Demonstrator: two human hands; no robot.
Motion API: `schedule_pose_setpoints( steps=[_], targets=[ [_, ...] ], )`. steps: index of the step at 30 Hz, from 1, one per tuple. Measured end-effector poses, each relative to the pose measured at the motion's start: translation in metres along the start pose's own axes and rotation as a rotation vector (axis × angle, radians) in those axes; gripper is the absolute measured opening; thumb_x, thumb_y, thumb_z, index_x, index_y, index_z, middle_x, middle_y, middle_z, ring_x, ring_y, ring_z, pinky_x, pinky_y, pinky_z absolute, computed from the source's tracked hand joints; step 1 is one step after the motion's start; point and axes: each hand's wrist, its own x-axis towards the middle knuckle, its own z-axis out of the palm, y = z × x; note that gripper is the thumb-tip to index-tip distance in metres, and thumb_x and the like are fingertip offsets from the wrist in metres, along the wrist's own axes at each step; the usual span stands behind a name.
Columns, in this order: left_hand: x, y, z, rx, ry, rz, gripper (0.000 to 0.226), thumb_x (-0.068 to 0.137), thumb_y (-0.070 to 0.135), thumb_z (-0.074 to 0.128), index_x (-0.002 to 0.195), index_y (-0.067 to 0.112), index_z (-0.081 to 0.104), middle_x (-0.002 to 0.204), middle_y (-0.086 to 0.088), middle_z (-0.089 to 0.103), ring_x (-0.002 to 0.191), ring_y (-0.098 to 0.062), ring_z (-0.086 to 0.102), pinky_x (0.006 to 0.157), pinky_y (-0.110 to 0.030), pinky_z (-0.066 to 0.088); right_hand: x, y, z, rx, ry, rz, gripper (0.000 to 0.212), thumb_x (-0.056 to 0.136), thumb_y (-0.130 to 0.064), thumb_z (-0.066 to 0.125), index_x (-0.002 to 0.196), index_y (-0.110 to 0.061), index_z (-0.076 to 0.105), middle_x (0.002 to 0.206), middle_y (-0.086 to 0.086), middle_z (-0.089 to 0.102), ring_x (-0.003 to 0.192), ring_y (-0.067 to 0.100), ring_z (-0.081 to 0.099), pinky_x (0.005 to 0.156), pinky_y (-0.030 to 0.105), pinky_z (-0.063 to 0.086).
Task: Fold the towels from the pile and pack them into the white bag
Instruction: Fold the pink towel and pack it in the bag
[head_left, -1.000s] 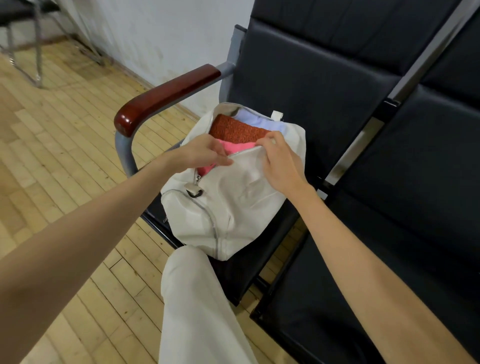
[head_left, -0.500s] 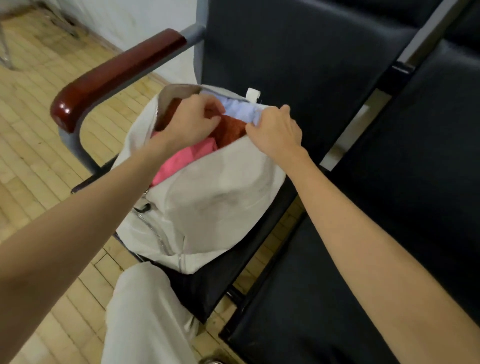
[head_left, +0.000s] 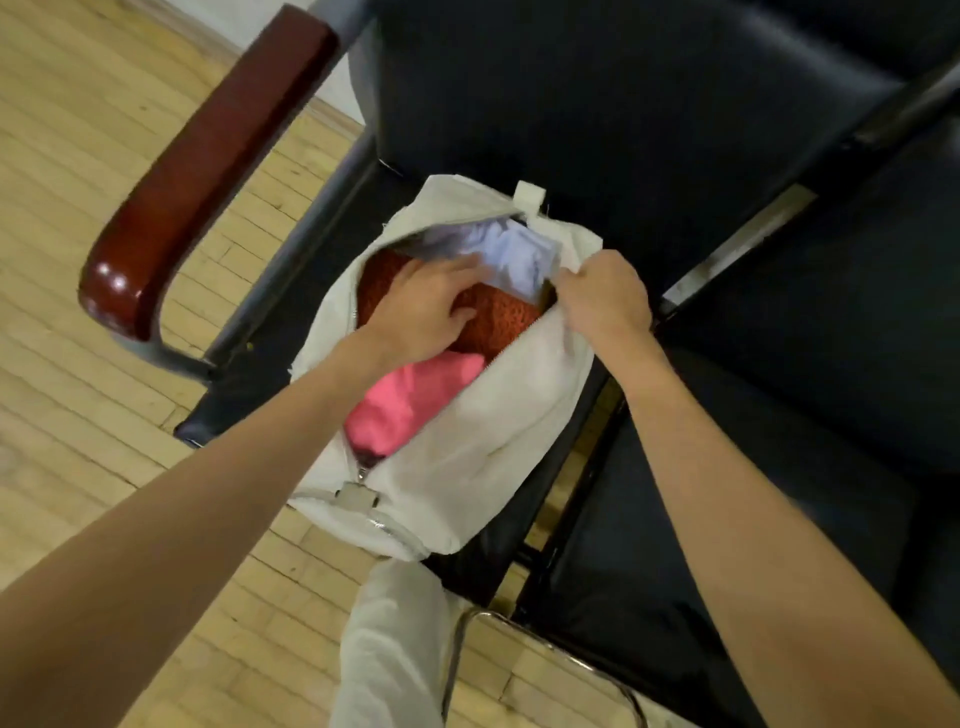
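Since 0.5 s ago the left hand (head_left: 423, 304) went deeper into the white bag (head_left: 483, 441) on the black seat (head_left: 623, 130), fingers spread on the orange towel (head_left: 498, 317). The right hand (head_left: 605, 299) pinches the bag's right edge.

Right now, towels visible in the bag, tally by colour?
Pink towel: 1
Rust-red towel: 1
Pale blue towel: 1
Total: 3, all inside the white bag

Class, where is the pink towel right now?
In the head view, the pink towel lies inside the open white fabric bag, nearer the camera than the rust-red towel.
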Motion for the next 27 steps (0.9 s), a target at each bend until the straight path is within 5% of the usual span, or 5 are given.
schedule_pose_setpoints(
  steps=[7,13,17,22,27],
  targets=[
    [-0.018,-0.004,-0.029,-0.189,-0.047,0.038,0.043,0.086,-0.003,0.056,0.129,0.006,0.057,0.13,-0.012,0.059,0.123,-0.027,0.052,0.103,-0.014,0.025,-0.054,-0.026,0.046,0.484,0.522,-0.215,0.017,0.093,-0.015,0.046,0.076,-0.014,0.045,0.06,-0.014,0.04,0.052,0.001,0.041,0.051,0.013,0.033],
    [-0.058,-0.011,-0.045,0.052,0.542,-0.208,0.031,0.083,0.016,0.056,0.113,0.009,0.059,0.111,-0.011,0.059,0.104,-0.026,0.051,0.09,-0.031,0.035,-0.037,-0.045,0.053,0.398,0.42,-0.246,0.021,0.094,-0.015,0.049,0.074,-0.013,0.043,0.058,-0.013,0.04,0.05,0.003,0.038,0.049,0.014,0.029],
    [-0.066,-0.032,-0.042,-0.061,0.485,-0.471,0.031,0.085,0.022,0.062,0.113,0.009,0.058,0.108,-0.01,0.055,0.1,-0.024,0.052,0.084,-0.037,0.045,-0.035,-0.057,0.071,0.306,0.357,-0.187,0.02,0.095,-0.015,0.048,0.075,-0.014,0.042,0.061,-0.009,0.043,0.053,0.004,0.039,0.051,0.019,0.026],
    [-0.066,-0.037,-0.053,-0.262,0.51,-0.34,0.014,0.089,0.017,0.062,0.092,0.012,0.075,0.083,-0.001,0.065,0.073,-0.009,0.057,0.069,-0.024,0.049,-0.038,-0.061,0.082,0.339,0.377,-0.219,0.02,0.094,-0.015,0.049,0.075,-0.012,0.044,0.065,0.005,0.053,0.058,0.012,0.045,0.053,0.018,0.031],
    [-0.068,-0.043,-0.047,-0.438,0.257,-0.328,0.016,0.091,0.015,0.063,0.102,0.012,0.074,0.094,-0.001,0.07,0.08,-0.007,0.063,0.079,-0.024,0.054,-0.035,-0.057,0.09,0.215,0.263,-0.249,0.02,0.098,-0.017,0.047,0.078,-0.013,0.044,0.069,-0.001,0.048,0.061,0.01,0.042,0.053,0.016,0.029]
  ],
)
